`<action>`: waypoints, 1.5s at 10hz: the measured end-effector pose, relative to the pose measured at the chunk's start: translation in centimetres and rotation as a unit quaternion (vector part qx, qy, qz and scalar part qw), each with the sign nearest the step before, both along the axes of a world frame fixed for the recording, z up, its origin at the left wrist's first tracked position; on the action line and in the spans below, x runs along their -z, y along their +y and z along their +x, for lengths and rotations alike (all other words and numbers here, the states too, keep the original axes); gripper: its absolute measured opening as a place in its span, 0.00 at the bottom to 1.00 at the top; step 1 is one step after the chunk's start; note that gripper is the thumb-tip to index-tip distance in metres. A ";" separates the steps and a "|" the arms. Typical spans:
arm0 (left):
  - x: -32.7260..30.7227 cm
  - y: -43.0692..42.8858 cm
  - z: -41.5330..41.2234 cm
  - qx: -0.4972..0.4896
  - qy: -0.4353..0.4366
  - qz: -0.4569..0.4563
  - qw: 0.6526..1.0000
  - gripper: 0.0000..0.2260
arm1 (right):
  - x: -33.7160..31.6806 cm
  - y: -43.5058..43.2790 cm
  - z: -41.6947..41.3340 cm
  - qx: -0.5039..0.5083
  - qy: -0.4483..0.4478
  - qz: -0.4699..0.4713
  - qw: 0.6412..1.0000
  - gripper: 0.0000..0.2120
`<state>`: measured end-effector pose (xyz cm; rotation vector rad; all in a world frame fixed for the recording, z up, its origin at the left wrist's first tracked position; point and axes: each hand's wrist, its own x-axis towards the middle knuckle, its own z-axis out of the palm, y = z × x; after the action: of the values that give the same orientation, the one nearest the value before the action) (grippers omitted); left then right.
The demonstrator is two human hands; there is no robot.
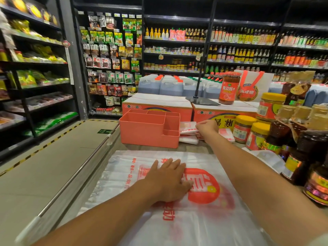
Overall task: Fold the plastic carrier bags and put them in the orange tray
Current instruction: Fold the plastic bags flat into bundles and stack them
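1. Head view: one carrier bag (204,228) lies spread flat on the counter right in front of the person, red print up, not yet folded.
2. Left hand (168,180) rests on the middle of that bag, fingers straight and spread, pressing it down.
3. Right hand (207,127) is stretched well ahead. Its fingers are curled and pinch the edge of the top of the folded bags (188,134), a small pile just right of the tray (149,137). One more folded bag (227,134) lies on the far side of that hand.
4. No bag shows in the tray's compartments from this angle; the deeper parts are hidden by its front wall.
5. Progress, as I judge it: several bags are folded but none is in the tray, and the flat bag has yet to be folded.
6. Around this stand yellow-lidded jars (243,128) and bottles at the right, with cartons (156,103) behind the tray.
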<state>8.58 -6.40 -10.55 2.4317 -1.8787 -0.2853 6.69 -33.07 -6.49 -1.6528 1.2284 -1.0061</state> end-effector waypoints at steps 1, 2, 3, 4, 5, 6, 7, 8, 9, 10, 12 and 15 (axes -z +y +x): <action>0.0 0.0 0.0 0.001 -0.002 0.005 1.000 0.33 | 0.5 -0.1 0.0 -0.003 0.059 -0.044 0.997 0.04; -0.1 0.0 -0.1 -0.001 0.000 0.006 1.000 0.33 | 1.1 -0.4 -0.2 -0.020 0.099 -0.067 0.993 0.08; -0.2 0.1 -0.2 -0.001 0.001 0.007 1.000 0.33 | 1.6 -0.5 -0.7 -0.059 0.106 -0.073 0.990 0.05; -0.3 0.2 -0.3 0.000 0.003 0.007 1.000 0.33 | 1.8 -0.6 -1.1 -0.076 0.105 -0.079 0.988 0.10; -0.2 0.2 -0.4 0.000 0.002 0.008 1.000 0.33 | 1.6 -0.6 -1.7 -0.081 0.109 -0.088 0.987 0.12; -0.2 0.2 -0.3 -0.001 0.006 0.007 1.000 0.33 | 1.4 -0.8 -2.2 -0.090 0.109 -0.093 0.986 0.13; -0.2 0.0 -0.2 -0.002 0.008 0.006 1.000 0.33 | 1.2 -0.7 -2.5 -0.090 0.110 -0.097 0.985 0.14; -0.1 0.0 -0.2 -0.003 0.012 0.003 1.000 0.33 | 1.1 -0.6 -2.8 -0.098 0.113 -0.104 0.983 0.14; -0.1 0.0 -0.1 -0.002 0.013 0.005 1.000 0.33 | 0.9 0.0 -3.6 -0.113 0.130 -0.119 0.978 0.15; -0.1 -0.1 -0.1 -0.004 0.017 0.003 1.000 0.33 | 0.7 1.5 -4.9 -0.132 0.134 -0.135 0.973 0.13; -0.2 0.2 -0.2 0.002 0.006 -0.030 1.000 0.32 | -0.3 6.6 -8.8 -0.187 0.200 -0.213 0.938 0.10; -4.4 3.4 0.3 0.084 0.022 -0.163 0.983 0.13 | -3.4 17.6 -19.8 -0.369 0.254 -0.275 0.851 0.06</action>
<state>8.92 -2.97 -6.13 2.0443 -1.9386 -0.0307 -13.12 -15.50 -3.06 -2.6754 0.4713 -0.4365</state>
